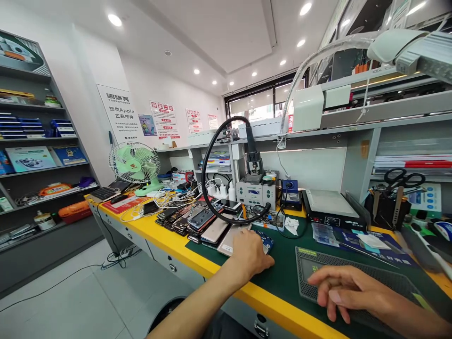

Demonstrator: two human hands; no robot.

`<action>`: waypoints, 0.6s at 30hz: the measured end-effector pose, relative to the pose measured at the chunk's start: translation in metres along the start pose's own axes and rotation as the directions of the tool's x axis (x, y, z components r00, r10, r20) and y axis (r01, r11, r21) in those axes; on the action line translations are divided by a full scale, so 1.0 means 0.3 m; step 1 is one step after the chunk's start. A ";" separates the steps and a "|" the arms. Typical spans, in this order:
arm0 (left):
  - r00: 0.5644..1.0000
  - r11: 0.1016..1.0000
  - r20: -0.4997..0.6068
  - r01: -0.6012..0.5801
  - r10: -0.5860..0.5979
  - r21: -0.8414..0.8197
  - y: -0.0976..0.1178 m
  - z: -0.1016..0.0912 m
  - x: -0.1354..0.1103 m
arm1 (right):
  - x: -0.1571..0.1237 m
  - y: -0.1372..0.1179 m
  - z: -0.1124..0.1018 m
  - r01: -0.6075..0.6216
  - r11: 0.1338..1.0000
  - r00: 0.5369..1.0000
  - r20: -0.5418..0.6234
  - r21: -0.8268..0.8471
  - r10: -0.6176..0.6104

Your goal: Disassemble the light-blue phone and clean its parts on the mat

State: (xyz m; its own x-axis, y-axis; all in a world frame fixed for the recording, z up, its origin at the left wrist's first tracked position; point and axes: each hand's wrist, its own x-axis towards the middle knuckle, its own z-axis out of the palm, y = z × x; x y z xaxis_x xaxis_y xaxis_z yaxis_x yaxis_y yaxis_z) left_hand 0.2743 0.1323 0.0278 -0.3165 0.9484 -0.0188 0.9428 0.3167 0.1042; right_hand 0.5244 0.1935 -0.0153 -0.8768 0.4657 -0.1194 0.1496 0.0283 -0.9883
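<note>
While the right hand [339, 287] hangs at four o'clock of the view, its fingers loosely curled and holding nothing, a grey mesh pad [307, 263] lies beneath it on the green mat [282, 268]. Close to six o'clock the left hand [250, 252] is palm down at the edge of a flat silver tablet [229, 244]; its fingertips are hidden, so I cannot tell whether they grip anything. Just beside that hand, at its two o'clock, is a blue printed piece [267, 241]. Phones [176, 221] lie in stacks toward seven o'clock. Beyond the left hand, at its twelve o'clock, a black hose [204, 176] loops in front of a grey machine [256, 194]. Black-handled scissors [404, 178] stand in a holder at three o'clock. Farther off, a green fan [134, 162] stands at nine o'clock, red-and-white notices [164, 117] hang on the wall at ten, and a window [263, 103] shows at one.
</note>
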 end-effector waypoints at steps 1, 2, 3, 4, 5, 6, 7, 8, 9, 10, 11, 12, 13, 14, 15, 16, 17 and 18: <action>1.000 1.000 -0.006 -0.002 0.002 0.029 0.009 -0.001 0.012 | 0.000 -0.001 0.002 -0.001 1.000 1.000 -0.005 0.015 0.001; 1.000 0.998 -0.009 -0.007 0.007 0.054 0.018 -0.001 0.023 | -0.001 -0.003 0.004 0.001 1.000 1.000 -0.009 0.028 -0.001; 1.000 0.997 -0.009 -0.014 0.015 0.075 0.026 -0.001 0.033 | -0.003 -0.006 0.007 0.001 0.999 1.000 -0.015 0.036 0.000; 1.000 0.996 -0.007 -0.023 0.023 0.092 0.033 0.000 0.043 | -0.006 -0.009 0.009 -0.003 0.999 1.000 -0.017 0.039 0.004; 0.999 0.994 -0.001 -0.033 0.033 0.105 0.039 0.003 0.051 | -0.009 -0.012 0.011 -0.012 0.999 1.000 -0.020 0.037 0.012; 0.999 0.992 0.007 -0.044 0.044 0.114 0.045 0.006 0.058 | -0.013 -0.015 0.012 -0.022 0.999 1.000 -0.022 0.031 0.022; 0.998 0.991 0.014 -0.056 0.055 0.120 0.050 0.010 0.063 | -0.016 -0.017 0.011 -0.031 0.999 0.999 -0.023 0.021 0.031; 0.998 0.990 0.017 -0.068 0.066 0.124 0.054 0.015 0.066 | -0.019 -0.017 0.010 -0.038 0.999 0.999 -0.023 0.011 0.039; 0.997 0.989 0.014 -0.079 0.078 0.127 0.059 0.021 0.066 | -0.021 -0.016 0.007 -0.044 0.999 0.999 -0.022 0.004 0.044; 0.996 0.987 0.001 -0.090 0.091 0.130 0.063 0.028 0.064 | -0.022 -0.013 0.005 -0.045 0.999 0.999 -0.022 0.001 0.045; 0.994 0.986 -0.020 -0.100 0.103 0.133 0.066 0.035 0.060 | -0.024 -0.010 0.002 -0.044 0.999 0.999 -0.023 -0.001 0.044; 0.992 0.985 -0.045 -0.109 0.117 0.137 0.068 0.041 0.053 | -0.025 -0.007 0.000 -0.044 0.999 0.999 -0.018 -0.001 0.044; 0.989 0.983 -0.071 -0.121 0.132 0.139 0.066 0.046 0.044 | -0.026 -0.004 -0.002 -0.038 0.999 0.999 -0.013 -0.001 0.038; 0.984 0.981 -0.095 -0.135 0.149 0.139 0.058 0.047 0.035 | -0.028 -0.001 -0.003 -0.030 1.000 0.999 -0.009 -0.003 0.030; 0.980 0.979 -0.113 -0.148 0.164 0.137 0.043 0.043 0.027 | -0.030 0.001 -0.003 -0.026 1.000 1.000 -0.009 -0.006 0.026; 0.976 0.978 -0.125 -0.159 0.176 0.133 0.017 0.034 0.021 | -0.032 0.002 -0.004 -0.025 1.000 1.000 -0.009 -0.009 0.025; 0.974 0.978 -0.135 -0.164 0.181 0.129 -0.022 0.018 0.019 | -0.034 0.003 -0.004 -0.027 1.000 1.000 -0.010 -0.007 0.027; 0.977 0.982 -0.141 -0.144 0.161 0.124 -0.073 -0.006 0.023 | -0.036 0.002 -0.004 -0.030 1.000 1.000 -0.010 -0.004 0.030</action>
State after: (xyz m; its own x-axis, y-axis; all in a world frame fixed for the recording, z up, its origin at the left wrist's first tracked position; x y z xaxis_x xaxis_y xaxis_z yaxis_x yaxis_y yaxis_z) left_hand 0.2513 0.1317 0.0271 -0.1723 0.9752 0.1391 0.9841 0.1765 -0.0182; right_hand 0.5347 0.1897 -0.0146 -0.8672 0.4755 -0.1476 0.1772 0.0178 -0.9840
